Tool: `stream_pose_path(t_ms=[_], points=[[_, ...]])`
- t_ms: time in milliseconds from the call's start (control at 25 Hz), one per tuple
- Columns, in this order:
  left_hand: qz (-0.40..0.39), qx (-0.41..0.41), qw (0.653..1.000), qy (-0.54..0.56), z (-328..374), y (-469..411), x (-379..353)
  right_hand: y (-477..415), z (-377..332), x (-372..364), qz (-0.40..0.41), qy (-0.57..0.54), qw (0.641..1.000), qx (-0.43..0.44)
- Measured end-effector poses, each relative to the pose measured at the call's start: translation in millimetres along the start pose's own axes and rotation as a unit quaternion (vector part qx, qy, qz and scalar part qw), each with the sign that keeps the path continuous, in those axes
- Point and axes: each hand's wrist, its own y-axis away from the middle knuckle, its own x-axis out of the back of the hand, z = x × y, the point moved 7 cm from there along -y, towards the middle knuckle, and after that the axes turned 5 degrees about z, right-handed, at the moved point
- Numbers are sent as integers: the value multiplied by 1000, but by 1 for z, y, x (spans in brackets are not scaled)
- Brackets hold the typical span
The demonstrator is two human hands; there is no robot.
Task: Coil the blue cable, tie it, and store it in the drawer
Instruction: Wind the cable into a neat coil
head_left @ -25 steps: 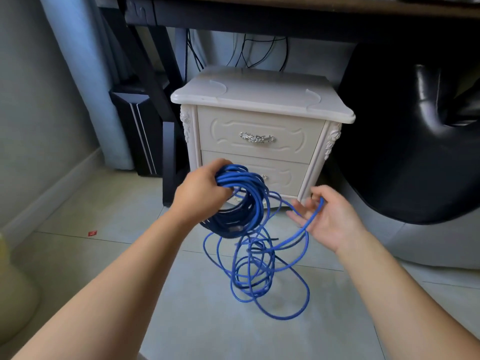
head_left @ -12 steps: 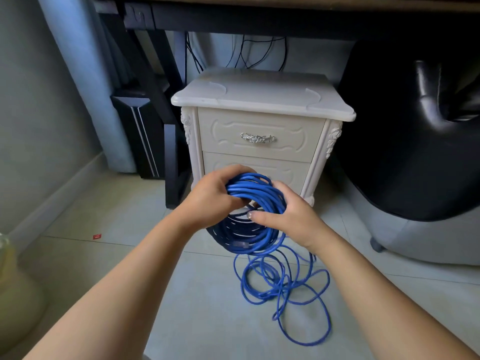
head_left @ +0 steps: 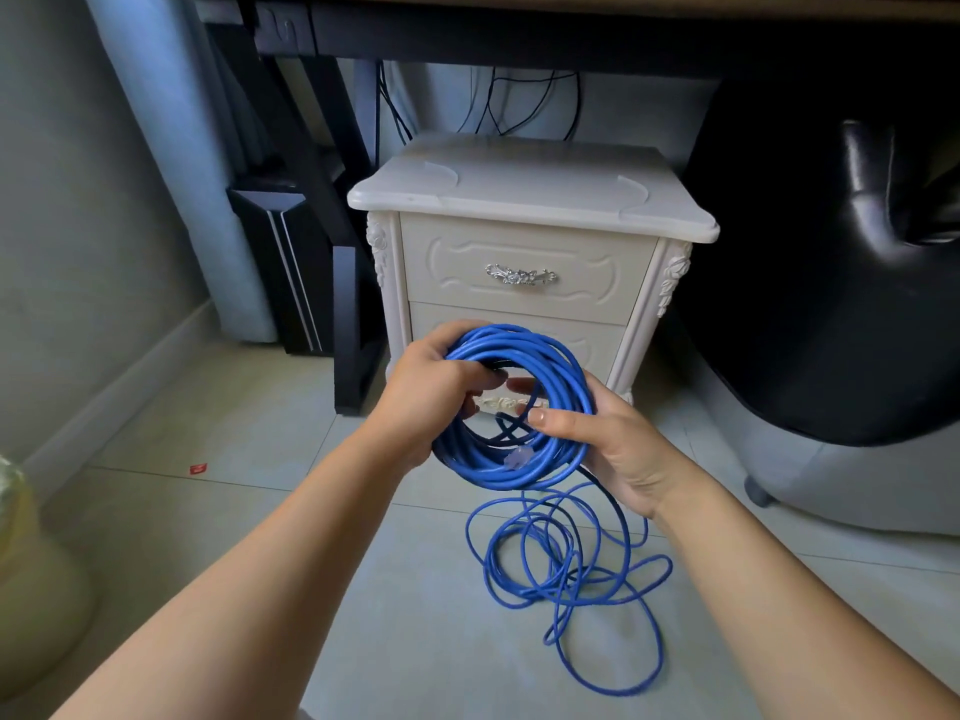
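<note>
The blue cable point(head_left: 524, 462) is partly wound into a round coil held upright in front of the white nightstand point(head_left: 524, 200). My left hand point(head_left: 431, 392) grips the coil's upper left side. My right hand point(head_left: 608, 444) holds its lower right side, thumb across the strands. A clear plug end point(head_left: 519, 456) shows on the coil's lower part. The rest of the cable lies in loose loops point(head_left: 571, 579) on the tiled floor below my right wrist. The top drawer point(head_left: 524, 257) with its silver handle point(head_left: 521, 275) is closed; the lower drawer is mostly hidden behind the coil.
A black desk frame point(head_left: 332, 220) and a dark computer case point(head_left: 280, 262) stand left of the nightstand. A black chair point(head_left: 831, 262) fills the right. Black wires hang behind the nightstand. A yellowish bag point(head_left: 31, 589) sits at the lower left, a small red scrap point(head_left: 198, 468) on the floor.
My right hand came in from the right with a strand and joined the coil, now holding its lower right side. The coil has grown and the loose loops on the floor have shrunk.
</note>
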Motion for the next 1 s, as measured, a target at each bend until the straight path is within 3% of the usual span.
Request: stream_pose_path(t_ms=[240,400,520,680,1000], points=[[70,79,985,138,-13,-3,13,5,6,-11,-3,13,1000,-27],[37,97,979,177,-10,-2,13,-2,11,12,109,5,991,-80],[24,137,971,196,-18,-6,23,-8,1,44,181,83,979,-39],[8,194,962,192,-31,-8,41,-5,-21,71,207,26,978,22],[72,53,991,101,-11,-11,52,-2,-12,60,195,-41,980,17]])
